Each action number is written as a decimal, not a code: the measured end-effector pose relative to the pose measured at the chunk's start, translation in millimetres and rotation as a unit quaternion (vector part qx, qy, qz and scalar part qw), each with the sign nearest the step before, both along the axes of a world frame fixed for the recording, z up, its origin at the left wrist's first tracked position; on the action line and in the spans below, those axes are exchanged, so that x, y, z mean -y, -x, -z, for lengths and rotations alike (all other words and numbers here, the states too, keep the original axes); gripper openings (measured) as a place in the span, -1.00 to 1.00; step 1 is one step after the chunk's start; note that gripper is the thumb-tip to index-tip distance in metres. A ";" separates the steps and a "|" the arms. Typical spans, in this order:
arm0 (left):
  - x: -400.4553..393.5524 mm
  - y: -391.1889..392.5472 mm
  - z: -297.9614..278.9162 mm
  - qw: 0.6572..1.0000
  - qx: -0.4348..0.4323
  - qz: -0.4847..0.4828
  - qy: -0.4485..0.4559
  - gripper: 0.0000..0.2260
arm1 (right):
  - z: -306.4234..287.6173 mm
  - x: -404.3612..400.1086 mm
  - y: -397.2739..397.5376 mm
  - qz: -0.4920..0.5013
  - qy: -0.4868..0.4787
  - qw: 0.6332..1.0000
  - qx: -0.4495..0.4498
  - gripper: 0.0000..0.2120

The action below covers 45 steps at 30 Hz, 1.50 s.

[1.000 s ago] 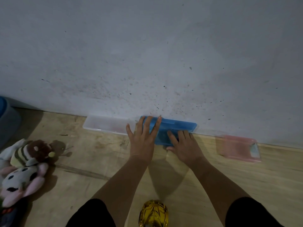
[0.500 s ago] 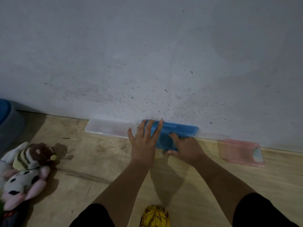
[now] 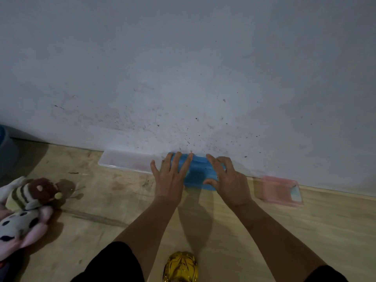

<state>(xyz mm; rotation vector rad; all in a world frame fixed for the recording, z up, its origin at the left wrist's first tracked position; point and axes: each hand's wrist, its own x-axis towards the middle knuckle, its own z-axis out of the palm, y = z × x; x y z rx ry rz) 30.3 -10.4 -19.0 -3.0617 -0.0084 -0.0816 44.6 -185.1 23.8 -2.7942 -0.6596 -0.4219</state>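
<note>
A flat blue plastic case (image 3: 197, 173) lies on the wooden floor against the foot of the wall. My left hand (image 3: 170, 176) rests flat on its left end with straight, spread fingers. My right hand (image 3: 225, 178) covers its right end, thumb at the near edge and fingers arched over the top towards the far edge. The middle strip of the case shows between the two hands.
A long clear plastic case (image 3: 126, 161) lies along the wall just left of the blue one. A pink case (image 3: 280, 190) sits to the right. Soft toys (image 3: 26, 206) are piled at the left edge, a grey-blue bin (image 3: 7, 153) behind them, and a gold object (image 3: 181, 267) lies near my knees.
My right hand has shifted right along the blue case and its fingers have spread and arched over it. My left hand has stayed flat on the left end.
</note>
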 end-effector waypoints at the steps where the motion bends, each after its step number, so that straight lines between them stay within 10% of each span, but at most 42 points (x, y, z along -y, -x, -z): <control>1: -0.1 0.4 -0.6 1.000 -0.001 0.001 0.000 0.03 | -1.9 0.0 1.2 0.004 0.013 1.000 0.004 -0.28; 18: -7.3 15.1 17.2 0.994 -0.069 0.070 0.041 -0.36 | 49.7 -0.3 18.8 0.052 0.083 0.987 -0.127 -0.21; 25: -29.8 -0.6 8.4 0.984 -0.095 0.143 0.051 -0.30 | 55.8 -16.0 19.4 -0.016 0.063 0.996 0.054 -0.42; 34: -36.6 -2.3 8.7 0.977 -0.112 0.159 0.082 -0.18 | 85.8 -22.8 24.1 -0.081 0.012 0.996 0.042 -0.76; 45: -32.9 4.3 2.6 0.976 -0.124 0.150 0.100 -0.13 | 86.0 -20.0 20.2 -0.045 0.076 0.991 0.097 -0.50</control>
